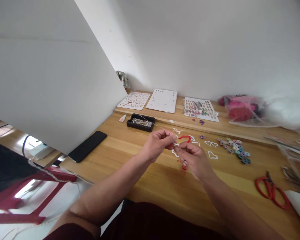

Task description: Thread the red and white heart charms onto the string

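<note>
My left hand (161,143) and my right hand (191,156) are close together above the wooden table (110,146), both with fingers pinched. A thin white wire (152,122) runs up and to the left from my left hand's fingertips. Between and beside the fingertips shows a red thread or wire loop (186,137), and more red material (184,166) hangs under my right hand. What exactly each fingertip grips is too small to tell. White curved outline pieces (212,155) lie just beyond and to the right of my right hand.
A black tray of beads (141,122), a small glue bottle (122,118) and a black phone (88,146) are at the left. Thread spools (240,154) and red-handled scissors (272,191) lie right. Patterned sheets (162,100) and pink bagged material (242,108) line the back ledge.
</note>
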`<action>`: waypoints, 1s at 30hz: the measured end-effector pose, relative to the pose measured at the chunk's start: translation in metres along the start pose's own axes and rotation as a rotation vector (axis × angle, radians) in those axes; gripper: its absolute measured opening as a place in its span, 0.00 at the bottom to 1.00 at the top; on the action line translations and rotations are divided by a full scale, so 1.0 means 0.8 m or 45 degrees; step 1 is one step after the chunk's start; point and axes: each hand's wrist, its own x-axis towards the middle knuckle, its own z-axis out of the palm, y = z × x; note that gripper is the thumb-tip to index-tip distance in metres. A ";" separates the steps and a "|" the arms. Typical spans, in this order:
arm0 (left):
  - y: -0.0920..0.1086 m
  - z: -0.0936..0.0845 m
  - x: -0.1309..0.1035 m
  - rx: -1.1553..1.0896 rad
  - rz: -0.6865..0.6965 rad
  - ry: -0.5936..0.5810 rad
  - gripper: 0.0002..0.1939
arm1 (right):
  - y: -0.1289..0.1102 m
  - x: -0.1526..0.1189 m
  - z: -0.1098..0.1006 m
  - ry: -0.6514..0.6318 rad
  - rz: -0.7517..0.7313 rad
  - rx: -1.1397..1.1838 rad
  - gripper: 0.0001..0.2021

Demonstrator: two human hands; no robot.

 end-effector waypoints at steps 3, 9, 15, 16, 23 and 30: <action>-0.003 -0.002 0.002 0.186 0.158 0.077 0.13 | -0.007 -0.010 0.004 0.035 -0.178 -0.328 0.12; 0.007 -0.014 0.000 0.561 0.119 -0.035 0.10 | -0.042 -0.022 -0.013 0.207 -0.575 -0.829 0.07; 0.017 -0.018 -0.003 0.453 -0.101 -0.252 0.11 | -0.062 0.002 -0.038 0.164 -0.505 -0.847 0.07; 0.017 -0.018 -0.003 0.400 -0.138 -0.277 0.11 | -0.060 0.007 -0.041 0.136 -0.459 -0.793 0.07; 0.017 -0.010 -0.005 0.093 -0.281 -0.271 0.14 | -0.026 0.025 -0.037 0.064 -0.087 -0.086 0.13; 0.009 -0.001 -0.002 -0.063 -0.100 -0.067 0.15 | -0.003 0.004 -0.004 0.097 -0.116 -0.059 0.10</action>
